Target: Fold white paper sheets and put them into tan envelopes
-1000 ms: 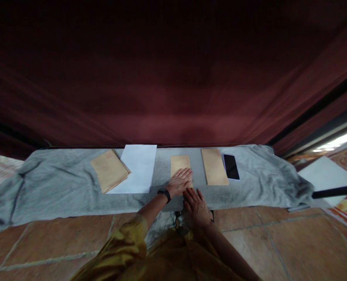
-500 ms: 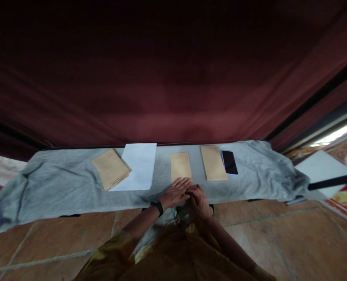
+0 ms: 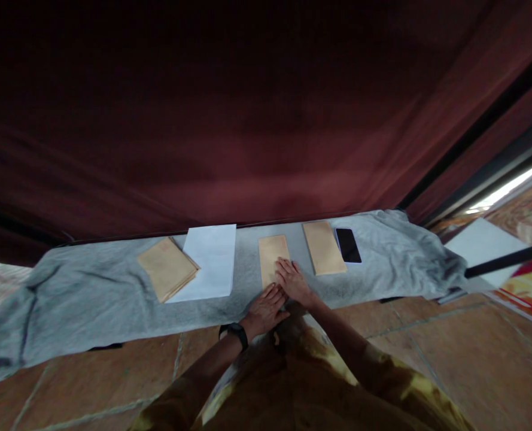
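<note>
A brown paper envelope [image 3: 272, 251] lies on the grey cloth [image 3: 90, 299] in front of me. My right hand [image 3: 292, 281] rests on its lower right part, fingers stretched out flat. Over its near edge lies my left hand [image 3: 264, 311], also flat with fingers extended; a dark watch [image 3: 236, 332] is on that wrist. The two hands meet or nearly touch, and they cover the lower end of the envelope. Right of it sits a stack of brown envelopes [image 3: 324, 248]. To the left, more brown envelopes [image 3: 167, 266] partly overlap white paper sheets [image 3: 212, 260].
A dark-screened phone [image 3: 349, 245] lies beside the right stack. Behind the cloth-covered surface rises a dark red curtain [image 3: 266, 185]. At far right are a black bar [image 3: 508, 260] and a white panel [image 3: 485, 248]. Brown floor tiles [image 3: 126, 371] show below.
My right hand has moved up from the near edge onto the envelope and flattened. My left hand has slid down toward the near edge. The view has tilted slightly.
</note>
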The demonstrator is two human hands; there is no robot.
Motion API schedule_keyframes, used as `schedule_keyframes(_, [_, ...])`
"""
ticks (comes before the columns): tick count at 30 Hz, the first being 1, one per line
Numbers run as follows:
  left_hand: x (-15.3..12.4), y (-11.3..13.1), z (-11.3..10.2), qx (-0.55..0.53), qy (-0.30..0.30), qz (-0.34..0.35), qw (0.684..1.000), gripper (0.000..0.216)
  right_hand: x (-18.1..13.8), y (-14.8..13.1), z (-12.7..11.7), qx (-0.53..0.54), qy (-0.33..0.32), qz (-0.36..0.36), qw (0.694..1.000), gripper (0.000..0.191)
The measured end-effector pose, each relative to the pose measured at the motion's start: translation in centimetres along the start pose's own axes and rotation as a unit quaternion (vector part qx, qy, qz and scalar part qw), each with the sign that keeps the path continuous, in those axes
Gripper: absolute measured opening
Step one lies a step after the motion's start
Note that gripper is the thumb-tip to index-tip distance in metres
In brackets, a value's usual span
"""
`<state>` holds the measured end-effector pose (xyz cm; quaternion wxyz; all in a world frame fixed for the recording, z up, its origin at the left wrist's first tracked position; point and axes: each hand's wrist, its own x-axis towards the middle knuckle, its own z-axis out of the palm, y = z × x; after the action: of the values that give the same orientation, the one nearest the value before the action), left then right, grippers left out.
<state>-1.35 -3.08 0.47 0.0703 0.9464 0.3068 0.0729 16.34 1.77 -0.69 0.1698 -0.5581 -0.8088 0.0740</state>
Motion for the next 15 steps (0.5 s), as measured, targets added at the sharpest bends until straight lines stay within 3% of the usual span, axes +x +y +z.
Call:
schedule_keyframes(7, [0.2,-0.5,0.1,0.008,-0.035,0.005,0.999,0.064,5.6,0.7,1.6,-0.053,0.002,0.073,0.996,0.057])
schedule_keyframes(15, [0.0,-0.2,-0.7,0.003,-0.019,0.006,1.000,0.065,7.0,0.9,2.7,-0.078,0.018,0.134,0.988,0.064])
